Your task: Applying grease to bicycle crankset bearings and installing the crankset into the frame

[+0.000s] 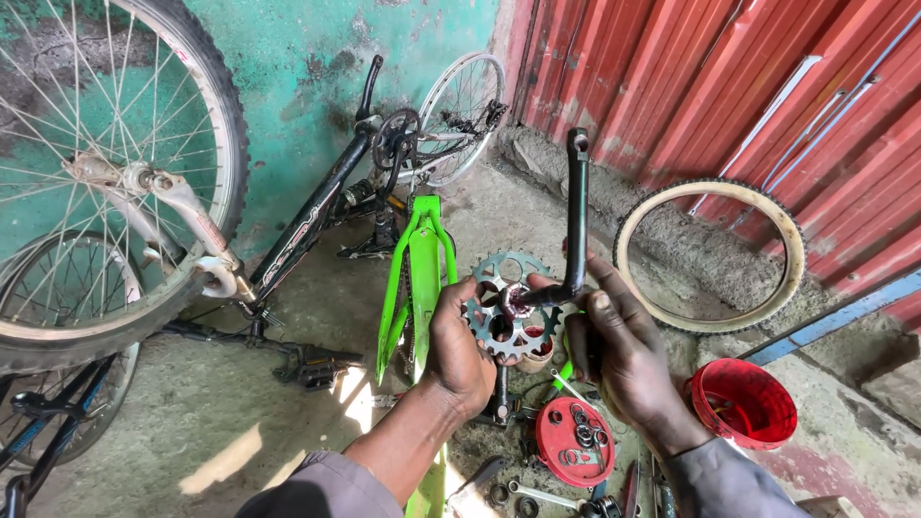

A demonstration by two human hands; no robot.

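Toothed steel chainring [507,321] with black crank arm [576,216] being held above the concrete floor [240,403]: left hand [459,350] fingers gripping its rim, right hand [619,350] fingers clasping the crank's base. Lying close below, 1 red lid [574,441] of washers; beside it, red bowl [743,403], green frame [417,278].

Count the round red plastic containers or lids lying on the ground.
2: a red lid holding metal rings below the hands, and a red tub at right. Others may be hidden.
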